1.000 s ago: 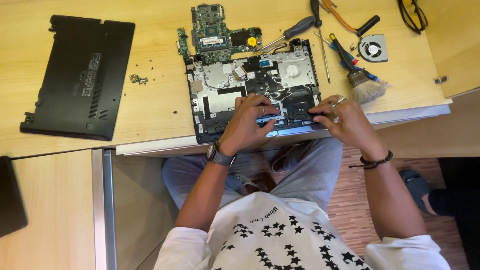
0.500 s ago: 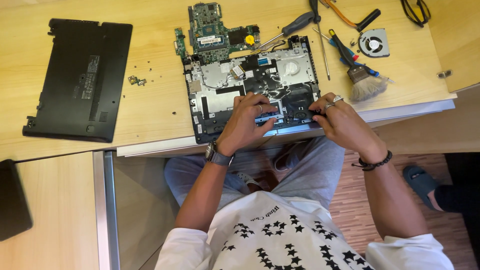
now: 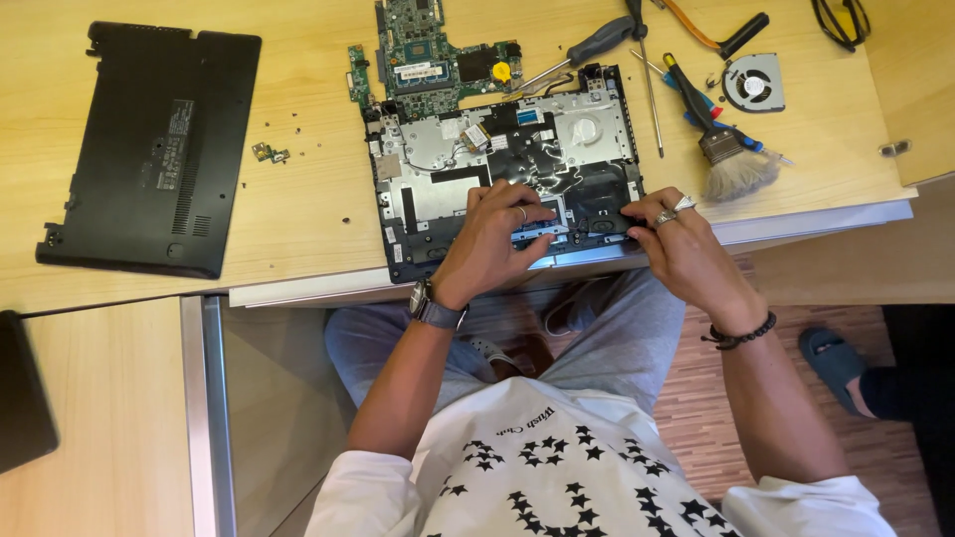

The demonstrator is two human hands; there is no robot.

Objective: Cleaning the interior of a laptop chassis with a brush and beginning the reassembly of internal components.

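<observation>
An opened laptop chassis [image 3: 438, 149] lies on the wooden desk [image 3: 298, 189], its insides exposed. My left hand [image 3: 492, 239] rests on its near edge, fingers curled down on a small silver-grey part by the touchpad area. My right hand [image 3: 676, 239], with rings, presses its fingertips on the chassis's near right corner. Whether either hand grips anything is not clear. A green motherboard [image 3: 428, 55] lies just beyond the chassis.
The black bottom cover [image 3: 149, 149] lies at the left. Loose screws and a small bracket [image 3: 269, 152] sit between it and the chassis. Screwdrivers [image 3: 597, 45], a brush [image 3: 731, 159], a fan [image 3: 753, 83] and glasses [image 3: 841, 20] lie at the right. A dark object [image 3: 20, 398] rests on a lower surface.
Both hands have stayed on the chassis's near edge with only slight finger shifts. The view has drifted a little.
</observation>
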